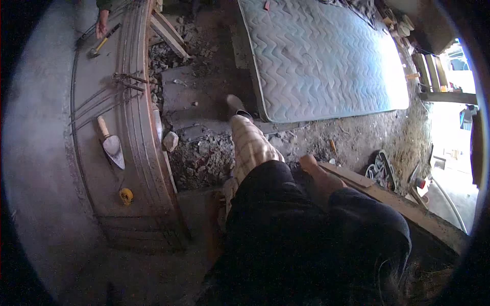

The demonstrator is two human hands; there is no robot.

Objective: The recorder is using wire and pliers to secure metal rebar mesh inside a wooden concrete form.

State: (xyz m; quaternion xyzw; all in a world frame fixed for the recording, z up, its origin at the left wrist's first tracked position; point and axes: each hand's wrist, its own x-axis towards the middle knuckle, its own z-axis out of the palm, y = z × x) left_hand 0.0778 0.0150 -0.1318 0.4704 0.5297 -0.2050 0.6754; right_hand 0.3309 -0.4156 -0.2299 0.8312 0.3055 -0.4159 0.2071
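Note:
My right hand (309, 164) hangs beside my body, below the mattress and near a wooden board (352, 177); its fingers are small and partly shadowed, so whether it holds anything is unclear. My left hand is not visible. My leg in plaid trousers (252, 145) stretches forward, with the shoe (235, 103) on the grey step. To the left, a trowel with a wooden handle (112, 145) and a yellow tape measure (126, 196) lie on a concrete ledge (107, 214) with metal rods.
Another person's hand (102, 25) is at top left by a hammer (104, 41). A quilted mattress (326, 61) fills the upper right. Rubble (201, 160), a stone (170, 141), propped timbers (171, 35) and a coiled hose (375, 168) lie around me. A bright opening is at far right.

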